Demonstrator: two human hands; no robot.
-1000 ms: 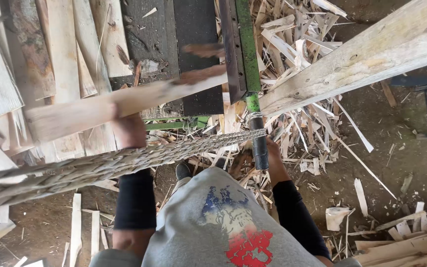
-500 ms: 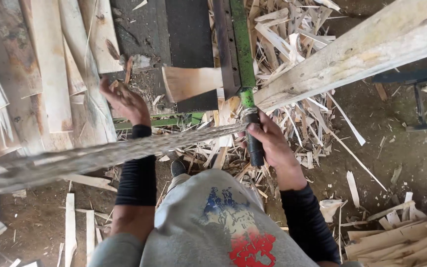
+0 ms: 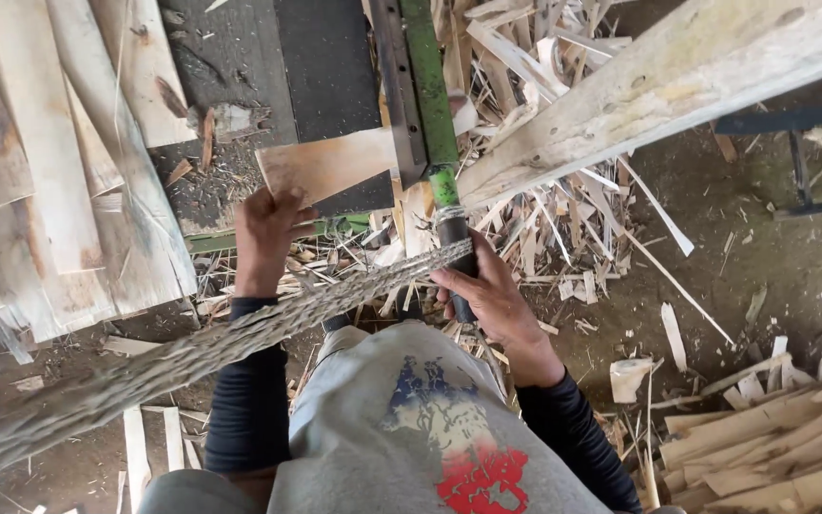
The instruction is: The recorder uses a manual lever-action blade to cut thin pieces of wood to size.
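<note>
- Partly hidden, the right hand (image 3: 487, 295) sits behind a thick braided rope (image 3: 240, 333) that crosses the view; its fingers wrap the dark grip of the green metal lever (image 3: 430, 105).
- The left hand (image 3: 264, 233) pinches the near edge of a thin pale wooden slat (image 3: 330, 164) lying under the lever's blade.
- Since half a second ago, the left hand has moved from open air to the slat.
- Stacked wooden boards (image 3: 59, 162) lie left; a rough pale beam (image 3: 658, 86) slants right; splintered wood scraps (image 3: 563, 238) cover the floor.
</note>
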